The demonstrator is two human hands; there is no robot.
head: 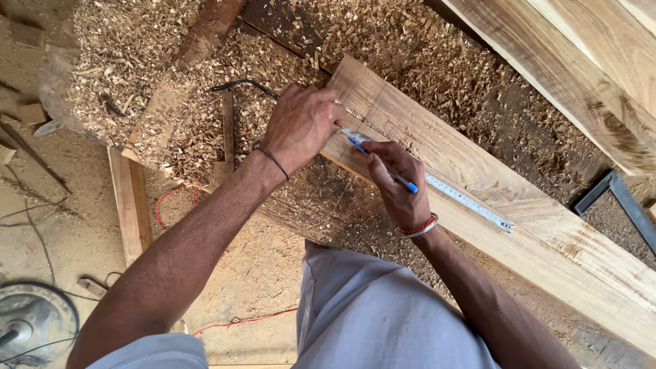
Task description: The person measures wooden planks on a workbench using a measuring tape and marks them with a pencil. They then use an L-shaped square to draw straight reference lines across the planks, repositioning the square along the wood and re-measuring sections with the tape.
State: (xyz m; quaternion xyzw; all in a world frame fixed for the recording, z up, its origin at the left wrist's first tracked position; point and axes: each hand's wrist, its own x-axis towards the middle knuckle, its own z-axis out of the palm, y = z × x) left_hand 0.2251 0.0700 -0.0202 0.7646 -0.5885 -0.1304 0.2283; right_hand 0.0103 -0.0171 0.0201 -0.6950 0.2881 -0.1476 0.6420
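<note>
A long pale wooden plank (519,205) lies slanted across a bench covered in shavings. A steel ruler (465,199) rests along the plank. My left hand (301,123) presses down on the ruler's near end at the plank's edge, fingers curled. My right hand (396,184) holds a blue pen (383,166) with its tip on the plank beside the ruler. A dark band circles my left wrist and a red and silver bangle my right wrist.
Heaps of wood shavings (130,61) cover the bench. More planks (581,61) lie at the upper right. A metal square (625,201) sits at the right edge. A red cable (239,320) and a round metal disc (31,318) lie on the dusty floor.
</note>
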